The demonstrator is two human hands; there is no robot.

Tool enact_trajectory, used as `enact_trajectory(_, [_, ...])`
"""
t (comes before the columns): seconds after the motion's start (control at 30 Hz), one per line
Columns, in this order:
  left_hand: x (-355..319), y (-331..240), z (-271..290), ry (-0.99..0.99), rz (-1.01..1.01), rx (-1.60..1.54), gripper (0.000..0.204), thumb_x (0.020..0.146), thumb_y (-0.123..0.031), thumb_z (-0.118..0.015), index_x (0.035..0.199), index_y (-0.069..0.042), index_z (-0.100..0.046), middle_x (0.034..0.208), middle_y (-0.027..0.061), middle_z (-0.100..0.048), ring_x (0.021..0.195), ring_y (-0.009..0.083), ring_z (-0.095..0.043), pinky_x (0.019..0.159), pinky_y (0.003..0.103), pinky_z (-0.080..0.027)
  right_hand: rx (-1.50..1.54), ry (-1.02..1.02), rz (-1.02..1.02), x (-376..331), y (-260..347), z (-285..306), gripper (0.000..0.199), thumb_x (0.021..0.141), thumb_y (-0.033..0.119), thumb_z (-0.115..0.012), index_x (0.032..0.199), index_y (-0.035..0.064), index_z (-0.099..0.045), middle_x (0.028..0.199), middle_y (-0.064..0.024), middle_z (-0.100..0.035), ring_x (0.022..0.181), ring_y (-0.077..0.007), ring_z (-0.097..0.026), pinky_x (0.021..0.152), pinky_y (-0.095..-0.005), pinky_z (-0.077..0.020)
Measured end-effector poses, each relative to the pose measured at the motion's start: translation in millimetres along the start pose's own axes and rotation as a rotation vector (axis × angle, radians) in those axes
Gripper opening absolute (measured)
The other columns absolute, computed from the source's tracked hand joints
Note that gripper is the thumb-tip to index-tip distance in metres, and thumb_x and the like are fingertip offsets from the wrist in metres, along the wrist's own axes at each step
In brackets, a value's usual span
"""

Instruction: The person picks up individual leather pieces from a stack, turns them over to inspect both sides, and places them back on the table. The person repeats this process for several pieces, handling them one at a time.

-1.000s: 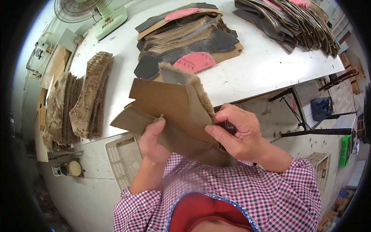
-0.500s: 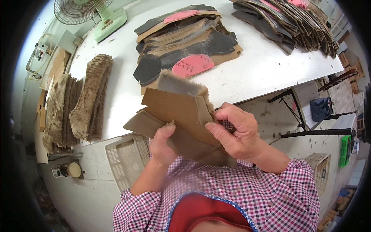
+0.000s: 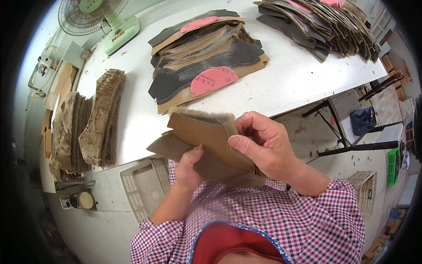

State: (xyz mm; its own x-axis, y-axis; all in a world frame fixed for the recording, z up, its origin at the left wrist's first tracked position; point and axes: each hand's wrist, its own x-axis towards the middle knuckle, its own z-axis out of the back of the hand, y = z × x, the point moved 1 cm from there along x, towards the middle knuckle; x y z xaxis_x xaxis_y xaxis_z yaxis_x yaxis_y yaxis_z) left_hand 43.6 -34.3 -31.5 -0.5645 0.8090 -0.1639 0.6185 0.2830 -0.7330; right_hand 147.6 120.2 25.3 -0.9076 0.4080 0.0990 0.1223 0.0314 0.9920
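Observation:
I hold a stack of brown leather-like cut pieces with fuzzy lining (image 3: 206, 136) just in front of my chest, below the white table's (image 3: 285, 83) near edge. My right hand (image 3: 263, 145) grips the stack's right end, thumb on top. My left hand (image 3: 189, 169) pinches it from underneath near the lower left. Straight ahead on the table lies a fanned pile of dark and tan cut pieces (image 3: 206, 53) with pink insole-shaped pieces (image 3: 213, 81) on top.
A stack of furry brown pieces (image 3: 96, 119) stands at the table's left. Another pile of dark pieces (image 3: 321, 22) lies at the far right. A green fan (image 3: 101, 17) sits at the back left. A white plastic basket (image 3: 143, 187) is on the floor.
The held stack has dropped lower and closer to my chest and tilted flatter. My left hand slid from its left face to underneath it.

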Motion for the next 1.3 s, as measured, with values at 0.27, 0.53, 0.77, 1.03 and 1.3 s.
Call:
enact_trajectory(0.27, [4,5,6,0.067,0.034,0.023,0.056,0.085,-0.025,-0.054,0.133,0.003,-0.044,0.131,0.0147,-0.052,0.122,0.0269,-0.049,0.105,0.039,-0.038,-0.067,0.008,0.054,1,6,4,0.011,0.087,0.005,-0.066,0.092,-0.0003,-0.058,0.081,-0.0023,-0.06,0.075,-0.0053,-0.054,0.066,-0.0211,-0.0451])
enact_trajectory(0.53, [4,8,6,0.159,0.069,-0.105,0.056,0.084,-0.018,-0.059,0.134,0.003,-0.043,0.133,0.0151,-0.051,0.122,0.0272,-0.05,0.104,0.04,-0.039,0.112,-0.077,0.229,7,-6,6,0.009,0.088,0.004,-0.064,0.082,0.0032,-0.058,0.074,0.0045,-0.055,0.066,-0.0004,-0.045,0.057,-0.0176,-0.0385])
enact_trajectory(0.77, [13,51,40,0.389,0.191,0.059,0.067,0.077,-0.01,-0.071,0.135,0.003,-0.042,0.131,0.0139,-0.052,0.121,0.0261,-0.05,0.102,0.038,-0.04,0.581,-0.353,0.273,59,17,12,0.01,0.089,0.009,-0.061,0.08,0.0041,-0.06,0.077,0.0033,-0.059,0.07,-0.0033,-0.05,0.067,-0.0205,-0.0427])
enact_trajectory(1.03, [0,33,1,0.434,0.355,0.427,0.06,0.086,-0.019,-0.069,0.136,0.003,-0.043,0.131,0.0123,-0.052,0.12,0.0225,-0.049,0.1,0.035,-0.041,0.369,-0.476,0.16,90,5,25,0.023,0.094,0.023,-0.058,0.082,0.0045,-0.066,0.077,0.0027,-0.061,0.071,-0.0044,-0.051,0.066,-0.0209,-0.0418])
enact_trajectory(1.3, [-13,1,-4,0.115,0.271,0.132,0.054,0.08,-0.004,-0.063,0.132,0.003,-0.047,0.126,0.0138,-0.057,0.115,0.023,-0.055,0.095,0.035,-0.045,0.232,-0.006,-0.461,43,-51,34,0.066,0.101,0.054,-0.03,0.125,-0.0018,-0.057,0.111,-0.0139,-0.064,0.102,-0.0228,-0.06,0.096,-0.0353,-0.0431])
